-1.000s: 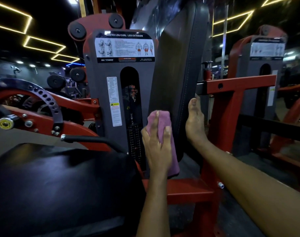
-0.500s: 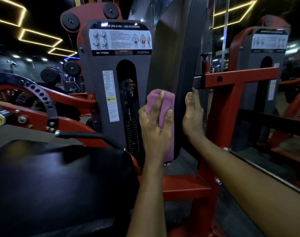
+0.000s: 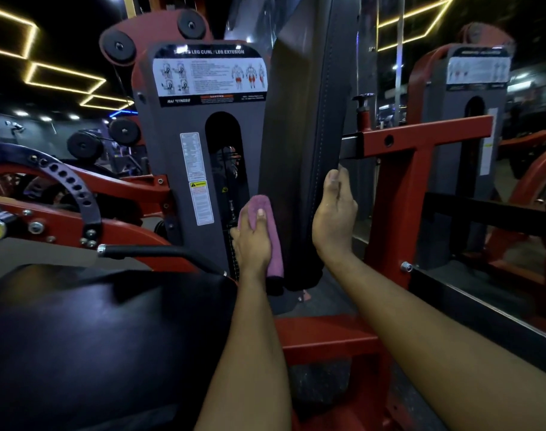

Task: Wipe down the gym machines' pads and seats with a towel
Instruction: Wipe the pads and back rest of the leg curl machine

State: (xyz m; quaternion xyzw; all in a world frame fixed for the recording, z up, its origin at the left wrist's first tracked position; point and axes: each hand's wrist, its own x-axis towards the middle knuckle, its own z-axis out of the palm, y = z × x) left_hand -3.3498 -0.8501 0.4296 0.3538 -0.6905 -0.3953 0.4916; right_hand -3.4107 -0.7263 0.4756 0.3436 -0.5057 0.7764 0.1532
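Observation:
A tall dark back pad of the seated leg curl machine stands upright in the middle of the view. My left hand presses a folded pink towel flat against the lower front face of that pad. My right hand grips the pad's right edge, fingers wrapped round its side. The wide black seat fills the lower left, under my left forearm.
The grey weight-stack housing with instruction labels stands just left of the pad. A red frame beam runs right from the pad. A black handle juts out over the seat. A second similar machine stands at the right.
My left hand went up the pad with the towel, then came back down to the pad's lower part. My right hand stayed on the pad's right edge.

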